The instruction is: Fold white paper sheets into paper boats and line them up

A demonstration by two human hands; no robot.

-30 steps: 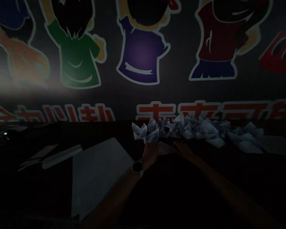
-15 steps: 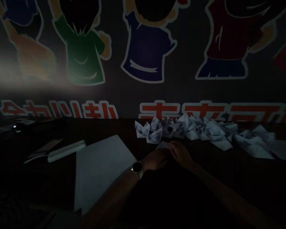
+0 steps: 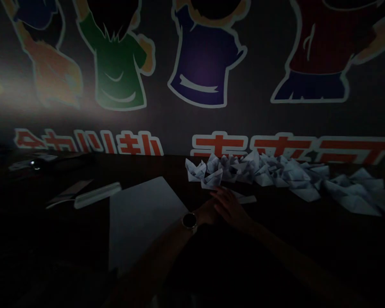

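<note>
The scene is very dark. My right hand (image 3: 232,208) lies with its fingers stretched flat on a small folded piece of paper (image 3: 246,199), whose right end sticks out from under it. My left hand (image 3: 207,212), with a watch (image 3: 189,221) on the wrist, sits just left of it and partly under it, so its fingers are hidden. Just beyond the hands stands a folded paper boat (image 3: 211,179), the nearest of a long pile of paper boats (image 3: 282,173).
A stack of white sheets (image 3: 141,214) lies left of my hands on the dark table (image 3: 308,231). Further left are a pale long strip (image 3: 98,194) and flat cards (image 3: 69,191). A wall banner (image 3: 192,81) with cartoon figures rises behind the table.
Both hands have drawn closer together and a little toward me. My right hand now covers part of my left hand and the folded paper. The view has shifted slightly.
</note>
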